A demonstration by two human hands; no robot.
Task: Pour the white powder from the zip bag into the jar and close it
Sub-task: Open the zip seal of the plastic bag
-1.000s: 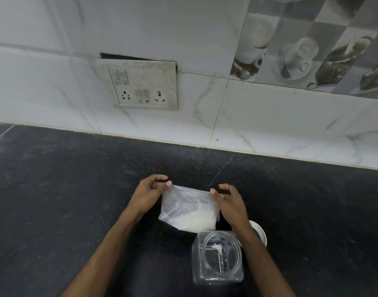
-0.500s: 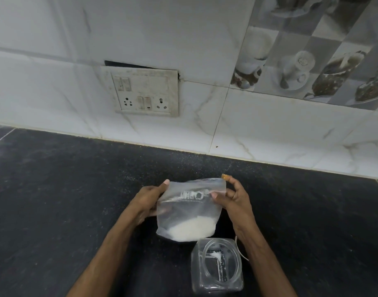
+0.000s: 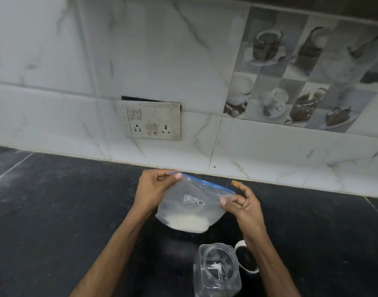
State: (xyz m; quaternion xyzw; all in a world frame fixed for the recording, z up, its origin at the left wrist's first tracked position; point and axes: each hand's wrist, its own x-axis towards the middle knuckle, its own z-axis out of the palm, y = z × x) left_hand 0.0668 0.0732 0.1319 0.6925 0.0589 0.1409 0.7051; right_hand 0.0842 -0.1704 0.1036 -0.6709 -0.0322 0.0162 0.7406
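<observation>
Head view: the left hand (image 3: 153, 189) and right hand (image 3: 245, 209) hold the zip bag (image 3: 190, 206) upright off the surface (image 3: 66, 211). Their fingers (image 3: 175, 176) are clamped on its top corners at the blue zip (image 3: 207, 182), so the white powder (image 3: 188, 224) sits pooled below them. The open jar (image 3: 218, 273) stands below the right fingers with its lid (image 3: 245, 258) just beside it, apparently ready for pouring.

Zip bag (image 3: 194, 200) — white powder (image 3: 189, 224) pooled low — near the open jar (image 3: 217, 273).

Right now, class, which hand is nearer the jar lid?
Right. The right hand pinches the zip bag just beyond the lid; the left hand holds the bag's opposite corner, farther left.
</observation>
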